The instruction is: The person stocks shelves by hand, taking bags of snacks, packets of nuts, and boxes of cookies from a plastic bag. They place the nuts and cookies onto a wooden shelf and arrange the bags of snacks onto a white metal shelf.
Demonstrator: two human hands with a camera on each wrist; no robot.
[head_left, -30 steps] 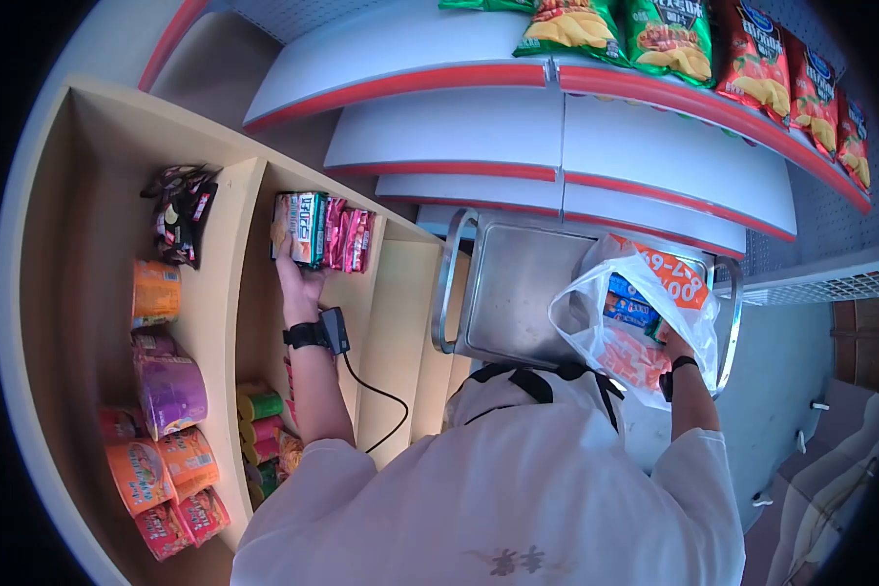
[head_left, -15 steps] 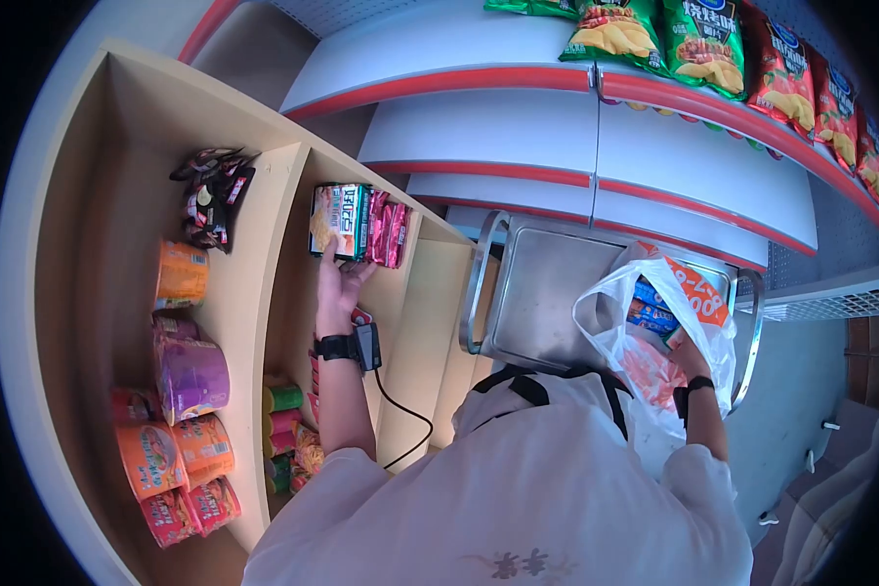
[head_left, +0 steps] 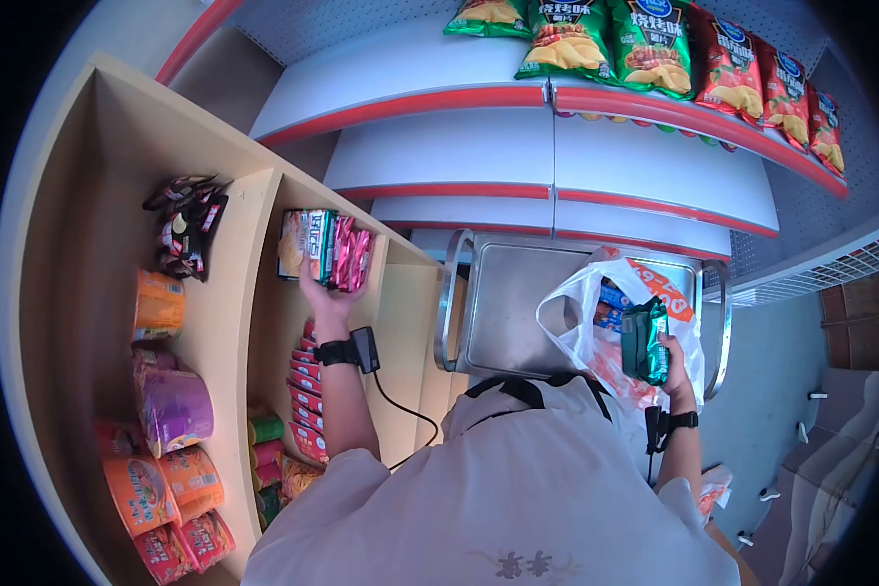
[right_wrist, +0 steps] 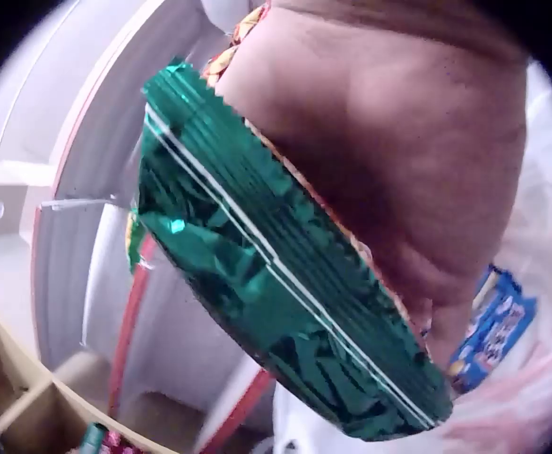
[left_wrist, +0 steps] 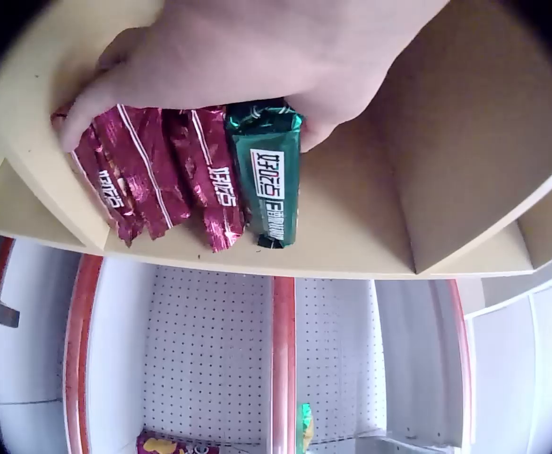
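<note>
In the wooden shelf compartment, my left hand [head_left: 330, 305] grips a standing row of snack packets across its ends. The row has a green packet [left_wrist: 268, 184] at one end and several maroon packets [left_wrist: 148, 170] beside it. My right hand [head_left: 678, 363] holds a shiny green snack packet [head_left: 643, 342] above the white plastic bag [head_left: 568, 337]. Up close in the right wrist view, the crimped back seam of this green packet [right_wrist: 267, 274] faces the camera, while the fingers are mostly hidden behind it. Blue packets [head_left: 610, 305] lie inside the open bag.
The bag rests on a metal cart [head_left: 508, 303] with raised handles. Red boxes [head_left: 308, 391] stand nearer me in the same wooden unit, and noodle cups [head_left: 171, 400] fill the compartment to the left. Chip bags [head_left: 654, 49] line the white shelf ahead.
My right hand has come up out of the bag with the green packet. The left hand has moved from the front of the row to grip across it. The view has shifted somewhat.
</note>
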